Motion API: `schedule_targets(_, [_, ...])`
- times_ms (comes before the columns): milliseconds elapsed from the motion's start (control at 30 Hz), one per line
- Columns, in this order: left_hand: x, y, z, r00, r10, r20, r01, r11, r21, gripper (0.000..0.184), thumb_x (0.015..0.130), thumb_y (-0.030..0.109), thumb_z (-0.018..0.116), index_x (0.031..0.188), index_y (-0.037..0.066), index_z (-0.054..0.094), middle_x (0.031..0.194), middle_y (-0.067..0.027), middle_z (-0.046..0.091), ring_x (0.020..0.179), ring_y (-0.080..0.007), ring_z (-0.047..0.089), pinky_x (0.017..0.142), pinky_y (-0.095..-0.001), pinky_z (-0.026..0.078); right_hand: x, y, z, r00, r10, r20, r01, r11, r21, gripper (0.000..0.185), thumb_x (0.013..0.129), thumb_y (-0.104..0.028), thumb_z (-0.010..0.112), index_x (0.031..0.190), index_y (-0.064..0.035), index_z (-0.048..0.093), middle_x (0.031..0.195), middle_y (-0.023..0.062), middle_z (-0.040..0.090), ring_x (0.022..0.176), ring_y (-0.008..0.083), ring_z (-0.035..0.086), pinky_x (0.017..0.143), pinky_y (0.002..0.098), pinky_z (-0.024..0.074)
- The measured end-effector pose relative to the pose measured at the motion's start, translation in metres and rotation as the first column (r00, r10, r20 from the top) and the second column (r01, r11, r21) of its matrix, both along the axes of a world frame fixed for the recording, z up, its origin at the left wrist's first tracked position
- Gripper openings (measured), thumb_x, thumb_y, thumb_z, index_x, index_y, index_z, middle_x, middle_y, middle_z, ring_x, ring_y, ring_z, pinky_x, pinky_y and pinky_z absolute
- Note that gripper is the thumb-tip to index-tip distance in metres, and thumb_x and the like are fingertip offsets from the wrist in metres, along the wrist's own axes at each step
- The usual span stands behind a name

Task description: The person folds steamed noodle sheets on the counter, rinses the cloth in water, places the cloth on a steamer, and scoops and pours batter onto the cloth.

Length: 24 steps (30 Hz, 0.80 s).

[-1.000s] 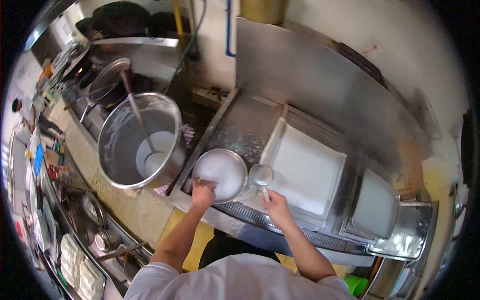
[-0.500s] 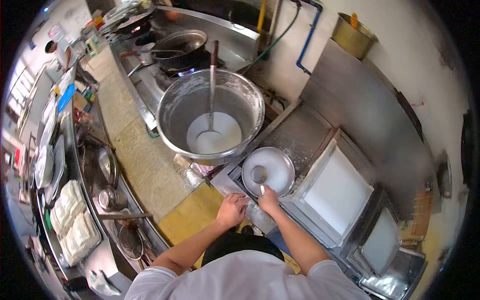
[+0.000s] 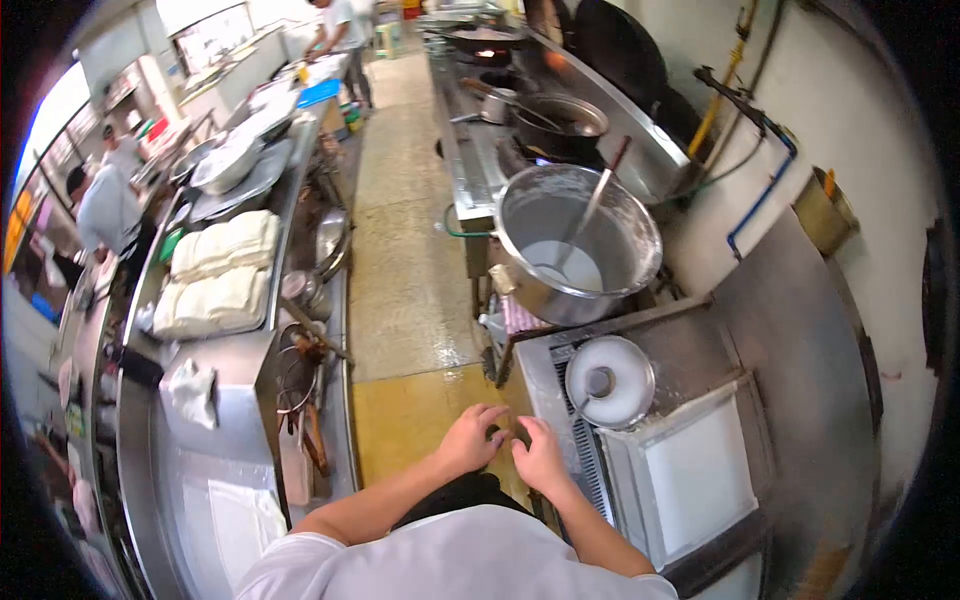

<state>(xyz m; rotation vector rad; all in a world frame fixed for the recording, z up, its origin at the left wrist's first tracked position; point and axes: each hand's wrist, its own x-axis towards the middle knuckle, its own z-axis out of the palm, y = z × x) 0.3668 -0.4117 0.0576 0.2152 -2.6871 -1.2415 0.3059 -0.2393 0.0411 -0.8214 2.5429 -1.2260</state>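
My left hand hangs over the yellow floor in front of my body, fingers loosely bent and thumb apart, holding nothing. Close beside it, nearly fingertip to fingertip, my right hand is also empty with its fingers loosely curved. To the right of my hands, a round metal bowl of white liquid stands on the steel counter. A small ladle rests in this bowl, its short handle pointing toward me. Nearer to me is a square framed tray with a smooth white surface.
Beyond the bowl stands a large metal pot with white liquid and a long-handled ladle. A wok sits on the stove. At left, stacked white cloth bundles lie on a steel counter. Other people work farther back.
My right hand has let go of the small ladle and drawn back toward my left hand. The ladle stays in the bowl. My view has swung left, showing more of the aisle.
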Motion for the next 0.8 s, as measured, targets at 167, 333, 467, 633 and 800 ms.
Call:
schedule_targets(167, [0.058, -0.024, 0.023, 0.99, 0.14, 0.0, -0.139, 0.986, 0.094, 0.043, 0.088, 0.013, 0.075, 0.129, 0.004, 0.065, 0.114, -0.0177, 0.07, 0.109, -0.0358, 0.067, 0.095, -0.0434, 0.054, 0.028, -0.038, 0.044, 0.978, 0.207, -0.038, -0.209, 0.976, -0.059, 0.045, 0.086, -0.011, 0.067, 0.128, 0.0048, 0.06, 0.13, 0.0242, 0.061, 0.121, 0.0419, 0.056, 0.107, 0.048, 0.0441])
schedule_targets(333, [0.105, -0.063, 0.039, 0.939, 0.334, -0.079, -0.324, 0.939, 0.117, 0.042, 0.088, 0.013, 0.076, 0.128, 0.004, 0.066, 0.112, -0.0161, 0.071, 0.107, -0.0329, 0.067, 0.094, -0.0415, 0.054, 0.044, -0.092, 0.069, 0.918, 0.389, -0.075, -0.393, 0.918, -0.058, 0.046, 0.087, -0.012, 0.067, 0.13, 0.0046, 0.059, 0.131, 0.0232, 0.061, 0.122, 0.041, 0.056, 0.107, 0.0472, 0.0444])
schedule_targets(467, [0.148, -0.11, 0.041, 0.871, 0.478, -0.114, -0.452, 0.87, 0.197, 0.044, 0.089, 0.014, 0.076, 0.13, 0.004, 0.064, 0.112, -0.0156, 0.07, 0.108, -0.0316, 0.067, 0.095, -0.0403, 0.054, 0.058, -0.157, 0.075, 0.852, 0.513, -0.103, -0.519, 0.854, -0.044, 0.046, 0.087, -0.012, 0.067, 0.129, 0.0041, 0.06, 0.13, 0.0232, 0.061, 0.121, 0.0411, 0.056, 0.107, 0.0468, 0.0445])
schedule_targets(633, [0.216, -0.182, 0.036, 0.81, 0.587, 0.01, -0.58, 0.797, 0.167, 0.055, 0.09, 0.016, 0.076, 0.139, 0.003, 0.056, 0.125, -0.0201, 0.064, 0.111, -0.0332, 0.066, 0.096, -0.0401, 0.054, 0.101, -0.262, 0.083, 0.736, 0.672, -0.08, -0.676, 0.737, -0.03, 0.045, 0.086, -0.011, 0.067, 0.128, 0.0041, 0.061, 0.128, 0.0239, 0.062, 0.121, 0.0415, 0.057, 0.107, 0.0471, 0.045])
schedule_targets(800, [0.302, -0.255, 0.033, 0.652, 0.748, 0.12, -0.756, 0.632, 0.167, 0.061, 0.09, 0.017, 0.076, 0.142, -0.001, 0.052, 0.137, -0.0223, 0.056, 0.114, -0.0341, 0.065, 0.097, -0.0412, 0.054, 0.161, -0.395, 0.065, 0.559, 0.824, -0.092, -0.829, 0.559, -0.026, 0.045, 0.086, -0.01, 0.067, 0.128, 0.0043, 0.061, 0.127, 0.0244, 0.062, 0.121, 0.0424, 0.056, 0.106, 0.0477, 0.0455])
